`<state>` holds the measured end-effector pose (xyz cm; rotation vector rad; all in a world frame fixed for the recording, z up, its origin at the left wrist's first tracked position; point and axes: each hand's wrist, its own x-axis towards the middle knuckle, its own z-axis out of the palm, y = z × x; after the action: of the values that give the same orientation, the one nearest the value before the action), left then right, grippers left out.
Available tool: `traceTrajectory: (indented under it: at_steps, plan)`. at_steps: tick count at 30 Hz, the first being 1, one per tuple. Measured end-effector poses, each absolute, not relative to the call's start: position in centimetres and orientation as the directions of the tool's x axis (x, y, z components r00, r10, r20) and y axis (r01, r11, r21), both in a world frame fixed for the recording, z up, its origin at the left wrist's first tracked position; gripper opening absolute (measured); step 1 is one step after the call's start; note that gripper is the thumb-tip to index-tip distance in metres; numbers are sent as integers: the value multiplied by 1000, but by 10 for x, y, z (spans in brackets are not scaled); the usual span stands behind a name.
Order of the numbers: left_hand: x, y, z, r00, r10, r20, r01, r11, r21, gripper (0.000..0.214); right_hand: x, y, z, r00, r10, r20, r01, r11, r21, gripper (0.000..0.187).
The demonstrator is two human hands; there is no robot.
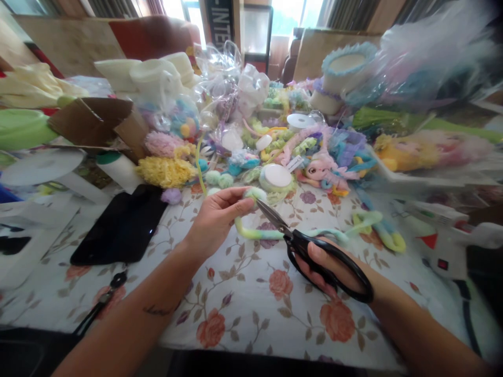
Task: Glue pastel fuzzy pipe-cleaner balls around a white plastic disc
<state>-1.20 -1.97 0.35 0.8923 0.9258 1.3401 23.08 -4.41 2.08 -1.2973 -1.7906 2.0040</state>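
My left hand (pixel 223 213) is closed in a pinch on one end of a fuzzy pastel chenille strip (pixel 255 195), coloured pale green, yellow and light blue. From there a strip of the same fuzzy kind (pixel 251 233) curves down and runs right across the cloth, passing behind the scissors. My right hand (pixel 318 264) grips black-handled scissors (pixel 301 246), its fingers through the loops. The blades point up and left, with their tips at the fuzzy piece by my left fingertips. Whether the tips touch it I cannot tell.
A flowered cloth (pixel 243 309) covers the table. To the left lie a black phone or tablet (pixel 120 225) and a thread cone (pixel 121 173). A pink doll-like figure (pixel 326 170) and a white round disc (pixel 276 175) sit ahead. On the right stands a glue gun (pixel 448 235).
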Motion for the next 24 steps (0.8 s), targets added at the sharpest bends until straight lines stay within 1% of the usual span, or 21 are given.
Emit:
traceTrajectory:
  at_steps: [4,8,12,18,20,24]
  plan:
    - [-11,-20,3,4,999,-36,-398,34,917,17,229,-46,21,-598,633,-491,415,-280,-866,64]
    - [-11,-21,2,-7,999,-45,-400,39,916,15,225,-48,20,-570,642,-513,428,-301,-852,69]
    - [-10,-21,2,-11,999,-42,-400,34,916,15,223,-51,15,-598,656,-460,401,-251,-881,71]
    - [-10,-22,4,-6,999,-50,-417,43,908,15,222,-56,8,-631,688,-359,318,-194,-928,62]
    - [-10,-22,5,-4,999,-46,-420,40,907,15,221,-57,7,-634,699,-329,300,-170,-939,62]
    - [-11,-21,4,10,999,-35,-421,36,906,15,220,-57,7,-608,710,-354,337,-173,-926,65]
